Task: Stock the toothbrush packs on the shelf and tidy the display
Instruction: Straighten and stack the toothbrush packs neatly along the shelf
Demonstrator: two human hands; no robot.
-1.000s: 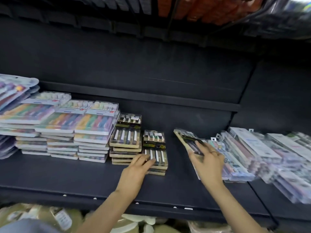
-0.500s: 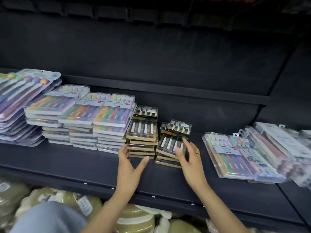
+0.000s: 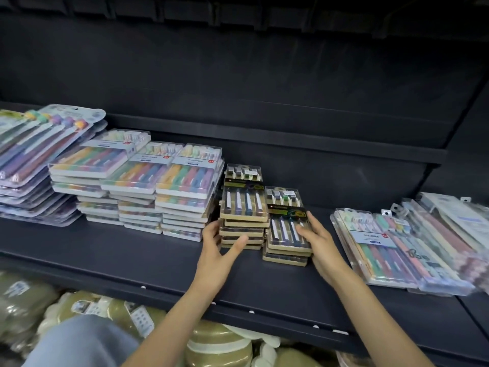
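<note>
Squaring up 2 stacks of dark toothbrush packs mid-shelf [image 3: 132,260]. Left hand [image 3: 215,254] spread, fingers on the near left corner of the taller stack [image 3: 242,215]. Right hand [image 3: 316,238] flat, fingers straight on the top pack [image 3: 287,226] of the shorter stack just right. Likely next: nudging both stacks flush, then fetching from the loose pastel packs [image 3: 391,247] far right.

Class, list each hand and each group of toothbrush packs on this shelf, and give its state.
Left hand: open, touching taller gold stack.
Right hand: open, resting on shorter gold stack.
Taller gold stack: squared.
Shorter gold stack: slightly uneven.
Pastel stacks: neat.
Right-side packs: fanned, untidy.
</note>
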